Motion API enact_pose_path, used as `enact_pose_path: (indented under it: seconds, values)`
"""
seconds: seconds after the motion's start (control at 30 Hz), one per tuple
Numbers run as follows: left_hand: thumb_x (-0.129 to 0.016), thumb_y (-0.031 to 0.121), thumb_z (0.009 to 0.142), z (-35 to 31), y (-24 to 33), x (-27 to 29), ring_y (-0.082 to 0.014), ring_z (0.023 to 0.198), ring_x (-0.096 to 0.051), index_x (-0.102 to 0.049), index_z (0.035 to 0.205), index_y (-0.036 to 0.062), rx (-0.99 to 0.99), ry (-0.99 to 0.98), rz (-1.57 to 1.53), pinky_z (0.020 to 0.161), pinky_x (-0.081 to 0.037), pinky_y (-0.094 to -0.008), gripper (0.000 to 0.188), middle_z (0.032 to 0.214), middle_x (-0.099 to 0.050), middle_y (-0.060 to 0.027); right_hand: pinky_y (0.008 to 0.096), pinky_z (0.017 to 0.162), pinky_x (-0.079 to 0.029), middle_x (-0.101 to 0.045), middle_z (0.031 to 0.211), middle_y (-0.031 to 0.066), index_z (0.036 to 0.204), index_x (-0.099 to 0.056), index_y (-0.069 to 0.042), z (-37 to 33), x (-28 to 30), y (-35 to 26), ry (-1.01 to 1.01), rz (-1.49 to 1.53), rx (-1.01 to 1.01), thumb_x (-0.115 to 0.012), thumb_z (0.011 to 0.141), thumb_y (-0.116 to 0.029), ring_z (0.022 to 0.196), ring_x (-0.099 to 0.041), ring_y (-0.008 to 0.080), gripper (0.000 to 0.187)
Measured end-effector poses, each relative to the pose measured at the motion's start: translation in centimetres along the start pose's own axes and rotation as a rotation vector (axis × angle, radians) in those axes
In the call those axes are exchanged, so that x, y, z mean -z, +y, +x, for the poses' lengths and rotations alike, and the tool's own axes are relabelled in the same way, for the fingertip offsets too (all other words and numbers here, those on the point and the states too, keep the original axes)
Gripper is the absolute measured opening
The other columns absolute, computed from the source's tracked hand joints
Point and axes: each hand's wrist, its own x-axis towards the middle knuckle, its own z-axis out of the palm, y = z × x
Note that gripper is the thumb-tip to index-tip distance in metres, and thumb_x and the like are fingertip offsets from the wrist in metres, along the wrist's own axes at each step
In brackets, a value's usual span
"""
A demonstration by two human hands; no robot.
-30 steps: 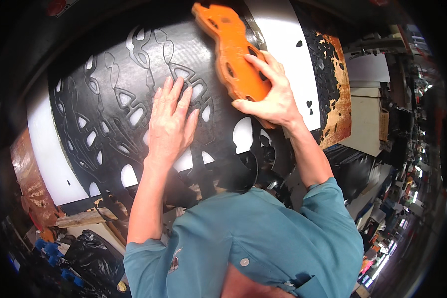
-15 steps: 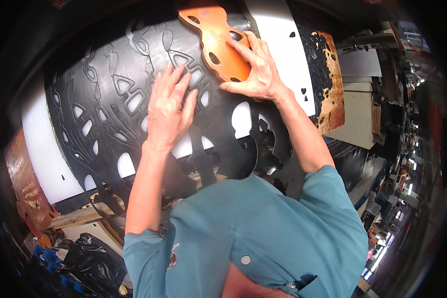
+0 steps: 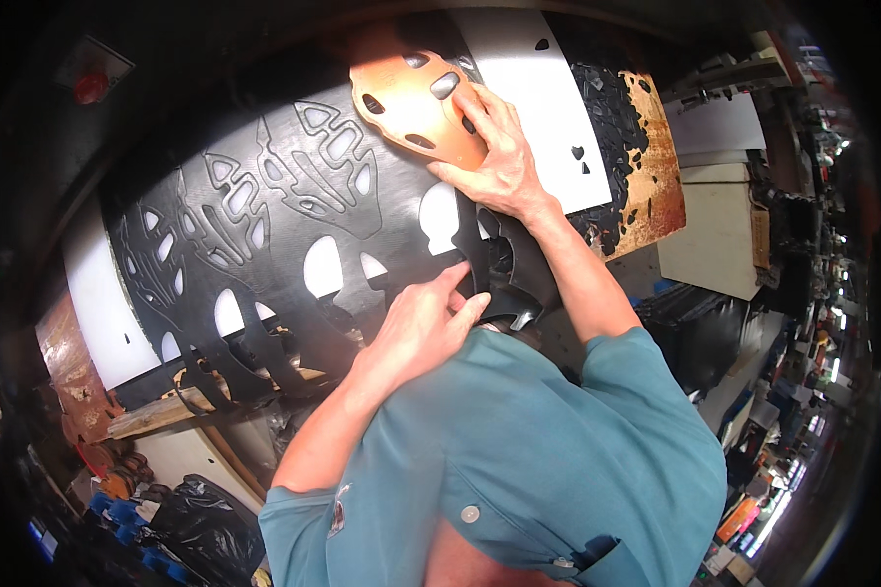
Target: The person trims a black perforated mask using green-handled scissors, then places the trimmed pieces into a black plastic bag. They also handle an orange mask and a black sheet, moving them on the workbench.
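My right hand [image 3: 504,161] grips the right edge of a thick orange cutting die [image 3: 406,103] with several dark oval openings, thumb at its near edge and fingers over its face. The die lies on a black sheet [image 3: 294,240] marked with several cut outlines and pierced by rounded holes that show white beneath. Nearer my body, my left hand [image 3: 426,323] has its fingers curled around a narrow black strip at the sheet's near right edge, index finger and thumb on either side. The strip's lower end is partly hidden by that hand.
A white board [image 3: 548,127] lies under the black sheet. Beyond its right side sits a worn brown board [image 3: 656,166] with black scraps. A wooden bar [image 3: 157,419] runs along the near left edge. A black plastic bag [image 3: 201,523] is at lower left. A red button [image 3: 91,88] shows upper left.
My left hand has gone from the middle of the sheet to its near right edge and closed there. The orange die has shifted and turned slightly under my right hand.
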Motion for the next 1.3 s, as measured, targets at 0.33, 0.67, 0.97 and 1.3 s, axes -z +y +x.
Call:
enact_pose_path:
  seconds: [0.33,0.67,0.97,1.3]
  values:
    - [-0.065,0.018,0.1,2.0,-1.5,-2.6,-0.0434,0.058,-0.061,-0.057,0.078,-0.0018,-0.39,0.049,0.394,0.054,-0.049,-0.0491,0.03,0.061,-0.057,-0.0231,0.0479,0.113,-0.044,-0.051,0.148,0.0217,0.147,-0.056,-0.006,-0.4,0.4,-0.7,0.041,0.047,0.002,-0.094,0.066,-0.027,0.134,-0.05,0.0399,0.093]
    - [-0.075,0.003,0.09,-2.4,-3.3,-0.9,-0.0296,0.076,-0.07,-0.067,0.101,0.0012,-0.571,0.425,0.137,0.068,-0.056,-0.0363,0.013,0.091,-0.07,-0.0142,0.0374,0.108,-0.048,-0.06,0.138,0.0156,0.143,-0.058,0.001,-0.6,0.5,-0.4,0.154,0.225,-0.105,-0.086,0.086,-0.027,0.122,-0.06,0.0258,0.07]
    - [-0.078,0.004,0.085,-1.0,-6.5,-2.2,-0.0292,0.071,-0.061,-0.066,0.088,0.0025,-0.724,0.62,0.45,0.064,-0.052,-0.0404,0.012,0.079,-0.057,-0.0101,0.0264,0.071,-0.051,-0.068,0.08,0.0023,0.092,-0.07,-0.001,0.8,4.7,-1.1,0.536,0.448,-0.205,-0.074,0.098,-0.015,0.073,-0.061,0.0106,0.016]
    - [-0.074,0.002,0.089,-1.7,-6.5,-2.7,-0.0346,0.076,-0.067,-0.07,0.089,-0.0008,-0.643,0.702,0.406,0.068,-0.054,-0.0428,0.005,0.082,-0.065,-0.0148,0.0303,0.056,-0.045,-0.061,0.065,0.0078,0.081,-0.068,0.0,0.7,9.9,-1.9,0.492,0.281,-0.049,-0.076,0.096,-0.015,0.059,-0.054,0.0107,0.022]
